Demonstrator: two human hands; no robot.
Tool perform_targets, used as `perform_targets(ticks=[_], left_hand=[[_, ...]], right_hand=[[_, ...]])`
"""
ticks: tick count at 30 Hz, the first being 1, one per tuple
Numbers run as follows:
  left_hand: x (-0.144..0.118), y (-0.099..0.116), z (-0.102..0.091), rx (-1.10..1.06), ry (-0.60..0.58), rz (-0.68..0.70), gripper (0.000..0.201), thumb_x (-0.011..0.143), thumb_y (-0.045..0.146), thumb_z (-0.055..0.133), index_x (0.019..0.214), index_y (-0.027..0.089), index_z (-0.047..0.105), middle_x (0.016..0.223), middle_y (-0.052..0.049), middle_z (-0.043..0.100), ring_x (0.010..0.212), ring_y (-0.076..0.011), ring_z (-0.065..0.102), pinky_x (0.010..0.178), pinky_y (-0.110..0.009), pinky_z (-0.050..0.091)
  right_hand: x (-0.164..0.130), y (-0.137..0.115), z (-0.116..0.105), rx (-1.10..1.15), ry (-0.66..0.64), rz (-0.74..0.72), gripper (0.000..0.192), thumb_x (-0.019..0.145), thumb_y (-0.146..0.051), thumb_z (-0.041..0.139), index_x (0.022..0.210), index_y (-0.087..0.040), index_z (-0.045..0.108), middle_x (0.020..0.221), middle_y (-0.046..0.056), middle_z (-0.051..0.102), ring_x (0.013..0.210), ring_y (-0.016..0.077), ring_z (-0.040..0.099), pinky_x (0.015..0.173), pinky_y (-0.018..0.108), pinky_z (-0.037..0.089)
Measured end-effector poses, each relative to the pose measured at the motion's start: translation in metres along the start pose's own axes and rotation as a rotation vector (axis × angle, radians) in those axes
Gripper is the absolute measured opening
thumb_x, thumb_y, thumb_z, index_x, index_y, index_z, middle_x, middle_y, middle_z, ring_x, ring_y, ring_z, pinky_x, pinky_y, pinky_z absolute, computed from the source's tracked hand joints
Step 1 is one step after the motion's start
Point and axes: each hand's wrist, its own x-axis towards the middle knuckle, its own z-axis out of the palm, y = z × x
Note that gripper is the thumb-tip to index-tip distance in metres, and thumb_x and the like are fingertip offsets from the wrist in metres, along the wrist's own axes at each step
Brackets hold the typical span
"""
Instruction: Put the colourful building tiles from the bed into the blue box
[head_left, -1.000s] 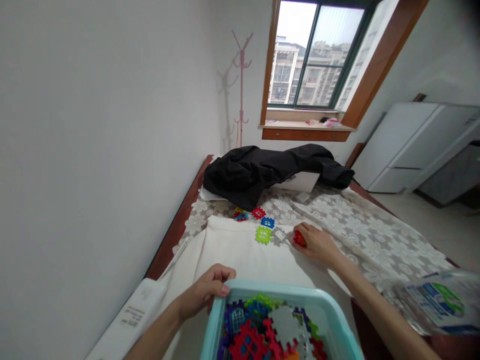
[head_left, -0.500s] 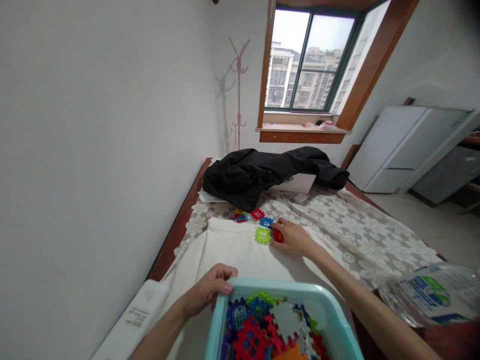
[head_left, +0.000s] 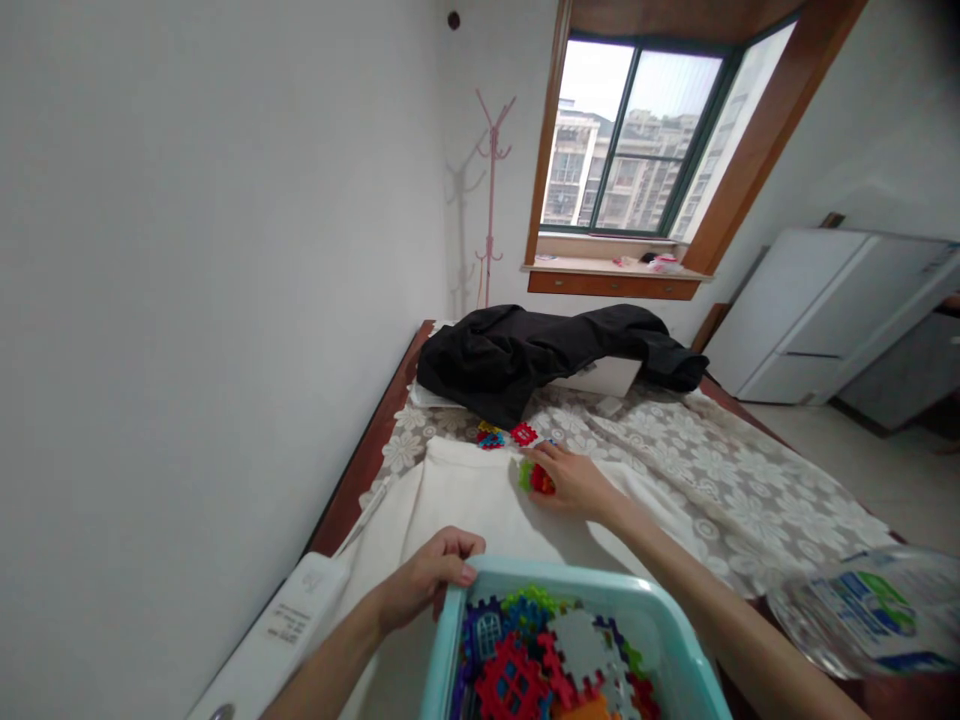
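Observation:
My left hand (head_left: 433, 573) is closed on the near-left corner of a light blue plastic basket (head_left: 577, 573), thumb over the rim. Inside it lie notched interlocking plastic building pieces in several colours, among them a red window piece (head_left: 511, 682) and a grey one (head_left: 583, 645). Beyond the basket, my right hand (head_left: 570, 482) has its fingers curled round a red building piece (head_left: 541, 480), low over the white cloth. A green piece (head_left: 525, 474) shows at its left, partly covered. Farther on lie another red piece (head_left: 523, 434) and a blue piece (head_left: 491, 440) near a yellow one.
A black garment (head_left: 487, 365) is heaped over a white box (head_left: 604, 376) on the floral bedspread (head_left: 757, 490). A large clear plastic bottle (head_left: 870, 610) stands at the right. A white power strip-like object (head_left: 296, 610) lies along the left, near the wall.
My right hand has moved slightly left with the red piece, now over the green piece and hiding most of the nearby blue one. My left hand keeps its hold on the basket.

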Motion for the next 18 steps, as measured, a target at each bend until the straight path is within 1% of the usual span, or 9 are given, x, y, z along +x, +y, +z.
perform_targets(ticks=[1, 3, 5, 7, 9, 11, 12, 15, 18], left_hand=[[0.0, 0.0, 0.0, -0.006, -0.004, 0.004, 0.04, 0.06, 0.043, 0.081, 0.064, 0.02, 0.048, 0.047, 0.008, 0.045, 0.037, -0.0049, 0.034, 0.037, -0.018, 0.022], [0.001, -0.001, 0.0, -0.017, -0.009, 0.007, 0.04, 0.061, 0.042, 0.081, 0.064, 0.02, 0.048, 0.047, 0.008, 0.046, 0.037, -0.0048, 0.034, 0.036, -0.018, 0.023], [0.001, -0.001, -0.001, -0.024, -0.008, 0.0, 0.039, 0.06, 0.042, 0.081, 0.064, 0.02, 0.049, 0.047, 0.008, 0.047, 0.035, -0.0049, 0.034, 0.035, -0.018, 0.023], [0.001, -0.001, -0.001, -0.02, -0.009, -0.008, 0.037, 0.06, 0.041, 0.081, 0.063, 0.02, 0.05, 0.047, 0.008, 0.049, 0.034, -0.0051, 0.034, 0.033, -0.018, 0.023], [0.001, 0.0, 0.0, -0.015, -0.014, -0.004, 0.035, 0.06, 0.04, 0.08, 0.063, 0.019, 0.051, 0.047, 0.007, 0.05, 0.034, -0.0052, 0.035, 0.032, -0.018, 0.022], [0.0, 0.001, 0.0, -0.013, -0.014, 0.005, 0.035, 0.061, 0.039, 0.08, 0.063, 0.019, 0.051, 0.046, 0.007, 0.05, 0.034, -0.0053, 0.035, 0.032, -0.018, 0.022], [0.0, 0.001, 0.0, -0.012, -0.011, 0.009, 0.034, 0.061, 0.039, 0.08, 0.062, 0.019, 0.051, 0.046, 0.007, 0.05, 0.034, -0.0052, 0.035, 0.032, -0.018, 0.022], [0.0, 0.002, 0.001, -0.004, -0.005, 0.009, 0.035, 0.062, 0.04, 0.079, 0.062, 0.02, 0.051, 0.045, 0.008, 0.049, 0.033, -0.0049, 0.032, 0.031, -0.018, 0.02], [0.0, 0.002, 0.002, -0.008, 0.0, 0.0, 0.036, 0.06, 0.04, 0.08, 0.061, 0.02, 0.051, 0.044, 0.008, 0.049, 0.032, -0.0048, 0.033, 0.03, -0.017, 0.021]], right_hand=[[0.003, -0.002, 0.002, -0.016, -0.03, -0.01, 0.059, 0.088, -0.041, 0.071, 0.142, -0.021, 0.058, 0.128, 0.013, 0.066, 0.112, 0.0308, 0.065, 0.089, 0.037, 0.051], [0.007, 0.001, 0.005, 0.004, -0.056, -0.016, 0.056, 0.088, -0.042, 0.072, 0.139, -0.022, 0.061, 0.122, 0.012, 0.069, 0.109, 0.0305, 0.066, 0.089, 0.036, 0.05], [0.009, 0.012, 0.004, 0.074, -0.028, 0.014, 0.051, 0.089, -0.039, 0.071, 0.137, -0.022, 0.064, 0.119, 0.01, 0.071, 0.104, 0.0281, 0.068, 0.089, 0.035, 0.05], [0.013, 0.026, 0.0, 0.116, 0.04, 0.102, 0.05, 0.092, -0.041, 0.068, 0.138, -0.022, 0.064, 0.119, 0.01, 0.071, 0.1, 0.0265, 0.069, 0.087, 0.034, 0.049], [0.019, 0.038, -0.005, 0.067, 0.072, 0.226, 0.049, 0.096, -0.044, 0.062, 0.139, -0.021, 0.063, 0.119, 0.011, 0.071, 0.099, 0.0258, 0.069, 0.084, 0.032, 0.048], [0.026, 0.044, -0.007, -0.018, 0.039, 0.313, 0.047, 0.095, -0.048, 0.063, 0.134, -0.022, 0.066, 0.119, 0.012, 0.072, 0.098, 0.0262, 0.07, 0.081, 0.031, 0.048], [0.03, 0.045, -0.006, -0.049, 0.006, 0.333, 0.047, 0.093, -0.05, 0.065, 0.13, -0.022, 0.068, 0.117, 0.012, 0.072, 0.097, 0.0266, 0.071, 0.078, 0.031, 0.047], [0.038, 0.044, -0.002, -0.071, -0.052, 0.33, 0.042, 0.086, -0.049, 0.072, 0.117, -0.021, 0.072, 0.112, 0.011, 0.074, 0.094, 0.0276, 0.071, 0.073, 0.03, 0.046], [0.046, 0.043, -0.001, -0.068, -0.066, 0.329, 0.038, 0.085, -0.045, 0.072, 0.115, -0.021, 0.073, 0.108, 0.01, 0.075, 0.095, 0.0269, 0.072, 0.072, 0.028, 0.045]])
